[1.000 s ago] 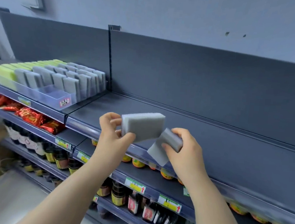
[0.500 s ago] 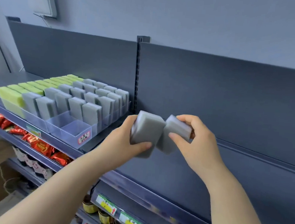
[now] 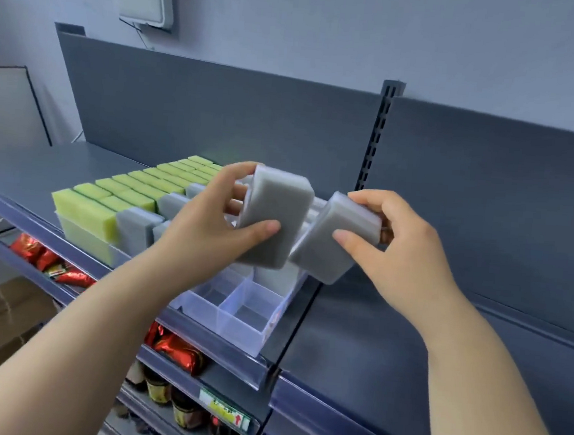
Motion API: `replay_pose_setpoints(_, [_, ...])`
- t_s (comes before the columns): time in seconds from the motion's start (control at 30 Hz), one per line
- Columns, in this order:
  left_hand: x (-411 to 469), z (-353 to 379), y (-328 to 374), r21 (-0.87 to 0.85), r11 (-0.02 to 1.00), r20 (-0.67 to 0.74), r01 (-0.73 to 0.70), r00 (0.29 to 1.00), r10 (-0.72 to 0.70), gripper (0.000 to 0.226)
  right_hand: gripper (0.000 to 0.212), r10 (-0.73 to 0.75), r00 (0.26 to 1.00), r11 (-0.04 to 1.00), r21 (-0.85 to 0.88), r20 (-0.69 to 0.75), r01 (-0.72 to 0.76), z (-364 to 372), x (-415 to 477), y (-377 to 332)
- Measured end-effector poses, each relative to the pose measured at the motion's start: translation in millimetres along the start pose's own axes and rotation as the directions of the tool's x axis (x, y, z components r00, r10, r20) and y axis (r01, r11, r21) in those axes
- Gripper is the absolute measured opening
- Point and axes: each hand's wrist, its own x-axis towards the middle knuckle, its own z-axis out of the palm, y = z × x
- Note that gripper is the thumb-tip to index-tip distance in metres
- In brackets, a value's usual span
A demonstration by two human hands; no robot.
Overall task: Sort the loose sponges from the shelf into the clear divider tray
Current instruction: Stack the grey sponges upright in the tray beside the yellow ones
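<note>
Gripping grey sponges — left hand (image 3: 206, 226), right hand (image 3: 403, 250) — above tray (image 3: 236, 319).

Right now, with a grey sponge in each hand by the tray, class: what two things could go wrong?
The left hand and right hand hold the left sponge and right sponge close together; a bump might drop one past the clear divider tray at the shelf edge.
Aimed badly, a sponge could catch a divider wall and tip.

Matt foam sponges (image 3: 271, 223) — glossy clear-plastic tray (image 3: 236, 319).
</note>
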Motion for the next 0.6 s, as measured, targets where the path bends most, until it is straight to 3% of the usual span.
replay_pose_setpoints(0.13, [14.6, -34.9, -27.5, -0.095, 0.994, 0.129, -0.048, 0.99, 0.06, 0.07, 0.033, 0.056, 0.995, 0.997, -0.046, -0.084, -0.06, 40.6, 0.7, -20.5])
replay_pose_setpoints(0.3, [30.6, -66.2, -51.0, -0.115, 0.988, 0.277, -0.106, 0.951, 0.134, 0.054, 0.033, 0.159, 0.974, 0.979, -0.099, -0.161, -0.176, 77.2, -5.9, -42.1])
replay_pose_setpoints(0.6, [53.2, -92.0, -80.5, -0.02, 0.982, 0.364, -0.186, 0.914, 0.18, 0.04, 0.034, 0.276, 0.938, 0.917, -0.234, -0.21, -0.323, 99.9, -19.3, -62.5])
